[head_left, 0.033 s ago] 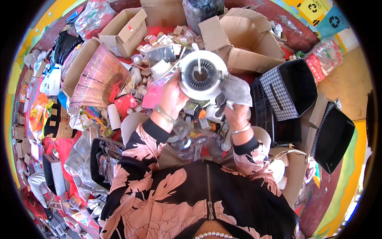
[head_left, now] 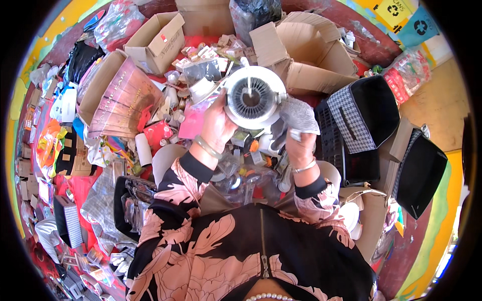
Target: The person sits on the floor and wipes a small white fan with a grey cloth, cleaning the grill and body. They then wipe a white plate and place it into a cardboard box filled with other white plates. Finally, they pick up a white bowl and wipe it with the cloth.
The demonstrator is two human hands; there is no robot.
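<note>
Lamp (head_left: 253, 104), round and white with dark fins ringing its middle, is facing up between the two hands, raised in front of the chest above the heaped clutter. Left hand (head_left: 221, 120) is pinching its left edge, that grip closing firmly around the rim. Right hand (head_left: 301, 144) is standing at the opposite side, where grey fabric (head_left: 299, 115) is covering the fingers and meeting the lamp's right edge; I cannot tell whether the fabric is being worn or held, nor whether that grip is pressing together or spreading. Since the previous picture, very little is changing: the lamp is sitting a touch further left and lower, and the fabric is shifting slightly with the right wrist, while the left hold is staying the same. So the handling is apparently remaining at one stage, with the lamp being kept steady and whole. Around it, a pink sheet (head_left: 193, 122) is lying near the left hand, a white roll (head_left: 143, 149) is leaning further left, an open carton (head_left: 324, 75) is standing beyond the lamp to the right, and a black crate (head_left: 331, 133) is sitting just beside the right hand.
</note>
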